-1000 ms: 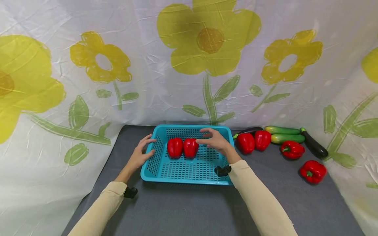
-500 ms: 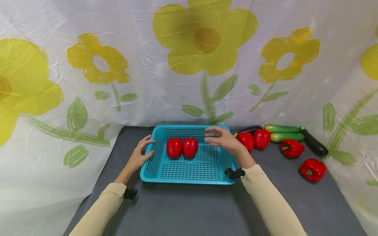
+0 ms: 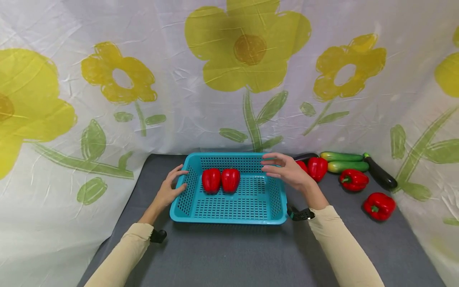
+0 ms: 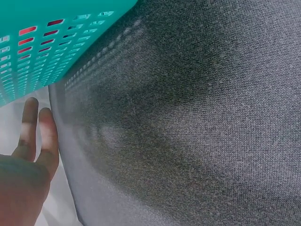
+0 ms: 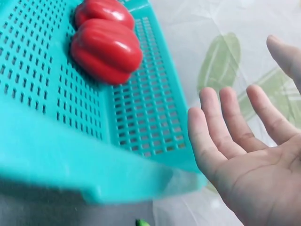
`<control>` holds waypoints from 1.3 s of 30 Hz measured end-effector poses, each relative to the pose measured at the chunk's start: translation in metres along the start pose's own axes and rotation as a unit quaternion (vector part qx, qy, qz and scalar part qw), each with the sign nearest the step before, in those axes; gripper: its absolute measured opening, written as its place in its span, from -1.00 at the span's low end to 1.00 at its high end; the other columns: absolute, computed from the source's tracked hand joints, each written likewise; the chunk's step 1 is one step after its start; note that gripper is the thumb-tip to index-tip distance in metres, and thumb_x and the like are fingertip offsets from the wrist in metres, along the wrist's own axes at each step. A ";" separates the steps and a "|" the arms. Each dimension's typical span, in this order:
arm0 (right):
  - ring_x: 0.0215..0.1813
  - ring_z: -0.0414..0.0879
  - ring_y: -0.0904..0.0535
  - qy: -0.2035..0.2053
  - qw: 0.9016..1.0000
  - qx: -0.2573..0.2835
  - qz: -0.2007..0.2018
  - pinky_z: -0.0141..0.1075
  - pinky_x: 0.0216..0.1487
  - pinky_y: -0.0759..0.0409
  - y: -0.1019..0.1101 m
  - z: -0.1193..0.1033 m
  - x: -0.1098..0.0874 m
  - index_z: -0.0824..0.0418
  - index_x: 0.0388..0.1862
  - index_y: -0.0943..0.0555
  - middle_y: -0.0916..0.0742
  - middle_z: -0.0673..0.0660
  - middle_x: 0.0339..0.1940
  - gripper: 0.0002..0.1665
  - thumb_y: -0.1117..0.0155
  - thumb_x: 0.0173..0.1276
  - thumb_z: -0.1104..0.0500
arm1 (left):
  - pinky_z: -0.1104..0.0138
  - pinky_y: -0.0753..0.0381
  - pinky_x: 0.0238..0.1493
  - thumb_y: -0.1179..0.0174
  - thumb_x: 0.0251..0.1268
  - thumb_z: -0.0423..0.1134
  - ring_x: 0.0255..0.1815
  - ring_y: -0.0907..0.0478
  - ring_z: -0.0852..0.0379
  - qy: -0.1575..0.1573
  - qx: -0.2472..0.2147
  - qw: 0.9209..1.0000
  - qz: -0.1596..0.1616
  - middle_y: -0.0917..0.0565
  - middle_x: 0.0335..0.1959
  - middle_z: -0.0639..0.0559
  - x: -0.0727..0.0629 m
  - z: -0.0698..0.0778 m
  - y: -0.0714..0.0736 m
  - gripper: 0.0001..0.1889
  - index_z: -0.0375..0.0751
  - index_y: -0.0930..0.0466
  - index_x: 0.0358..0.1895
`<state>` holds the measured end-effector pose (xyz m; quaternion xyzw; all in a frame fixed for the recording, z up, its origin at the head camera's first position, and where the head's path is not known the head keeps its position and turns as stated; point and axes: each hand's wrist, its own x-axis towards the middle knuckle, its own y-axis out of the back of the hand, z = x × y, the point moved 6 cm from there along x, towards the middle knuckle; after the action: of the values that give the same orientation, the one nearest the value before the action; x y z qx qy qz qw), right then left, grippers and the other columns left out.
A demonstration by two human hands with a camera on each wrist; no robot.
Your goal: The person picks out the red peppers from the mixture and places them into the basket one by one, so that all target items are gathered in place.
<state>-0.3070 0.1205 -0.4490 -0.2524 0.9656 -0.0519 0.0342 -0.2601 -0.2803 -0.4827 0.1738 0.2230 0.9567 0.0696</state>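
Observation:
A turquoise perforated basket (image 3: 229, 221) holds two red bell peppers (image 3: 211, 180) lying side by side in its left half. At the basket's left rim is my left hand (image 3: 167, 193), its fingers and thumb spread; whether they touch the rim cannot be told. Two fingers of that hand (image 4: 40, 132) show extended beside the basket wall in the left wrist view. My right hand (image 3: 285, 171) hovers over the right rim, holding nothing. In the right wrist view its fingers (image 5: 212, 117) are spread apart, the palm turned up to the camera.
Right of the basket on the dark grey cloth (image 3: 229, 259) lie more red bell peppers (image 3: 317, 169), one (image 3: 379, 206) nearest the front. Behind them are two green cucumber-like vegetables (image 3: 348, 167) and two eggplants (image 3: 381, 172). A flower-printed curtain (image 3: 172, 79) hangs behind.
My right hand has moved right, from beside the right pepper in the basket to over the basket's right rim. My left hand has stayed in place at the left rim.

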 end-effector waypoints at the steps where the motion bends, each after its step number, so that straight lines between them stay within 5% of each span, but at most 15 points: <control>1: 0.21 0.15 -0.61 0.001 1.000 0.004 0.001 -0.04 0.24 -0.51 0.002 -0.001 -0.002 0.37 0.41 -0.38 -0.49 0.39 0.35 -0.44 -0.25 0.49 0.35 | -0.37 -0.24 0.25 -0.18 0.37 -0.58 0.48 -0.07 -0.46 -0.001 0.001 1.000 0.002 -0.10 0.53 -0.46 0.000 -0.004 0.000 -0.57 -0.57 -0.42 0.28; 11: 0.22 0.09 -0.61 0.006 0.999 0.047 0.005 0.16 0.34 -0.30 0.030 -0.004 -0.017 0.46 0.50 -0.22 -0.53 0.33 0.33 -0.35 -0.19 0.54 0.33 | -0.35 -0.21 0.29 -0.19 0.41 -0.51 0.52 -0.05 -0.34 0.001 -0.002 1.000 0.001 -0.11 0.57 -0.32 0.001 -0.022 -0.001 -0.55 -0.43 -0.45 0.33; 17: 0.32 0.26 -0.51 0.004 0.998 0.060 0.024 0.07 0.29 -0.41 0.053 -0.004 -0.026 0.33 0.43 -0.34 -0.52 0.35 0.35 -0.46 -0.20 0.54 0.31 | -0.34 -0.20 0.30 -0.18 0.41 -0.50 0.53 -0.04 -0.34 0.003 -0.001 1.000 -0.002 -0.10 0.57 -0.31 0.001 -0.023 -0.001 -0.55 -0.44 -0.44 0.34; 21: 0.25 0.18 -0.59 0.006 0.998 0.050 0.038 0.03 0.26 -0.44 0.069 -0.002 -0.035 0.27 0.37 -0.40 -0.61 0.24 0.25 -0.54 -0.17 0.55 0.32 | -0.36 -0.18 0.29 -0.18 0.40 -0.52 0.52 -0.03 -0.36 0.003 -0.002 1.000 -0.003 -0.09 0.57 -0.34 0.001 -0.022 -0.001 -0.54 -0.47 -0.42 0.34; 30: 0.26 0.22 -0.57 -0.008 0.997 0.016 0.070 0.07 0.28 -0.37 0.101 0.013 -0.060 0.38 0.40 -0.32 -0.51 0.36 0.35 -0.49 -0.16 0.56 0.29 | -0.37 -0.16 0.30 -0.17 0.38 -0.57 0.50 0.00 -0.46 0.015 -0.016 1.000 -0.015 -0.08 0.53 -0.47 0.001 0.008 -0.001 -0.55 -0.59 -0.41 0.30; 39: 0.20 0.05 -0.60 0.032 0.994 0.011 0.108 -0.15 0.21 -0.52 0.134 0.024 -0.090 0.31 0.33 -0.45 -0.62 0.13 0.21 -0.58 -0.17 0.53 0.37 | -0.37 -0.17 0.29 -0.15 0.38 -0.59 0.48 0.00 -0.51 0.015 -0.007 1.000 -0.015 -0.08 0.53 -0.48 -0.002 0.021 0.000 -0.56 -0.62 -0.39 0.30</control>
<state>-0.2908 0.2787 -0.4854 -0.1448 0.9872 -0.0665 0.0116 -0.2512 -0.2722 -0.4660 0.1554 0.2198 0.9596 0.0816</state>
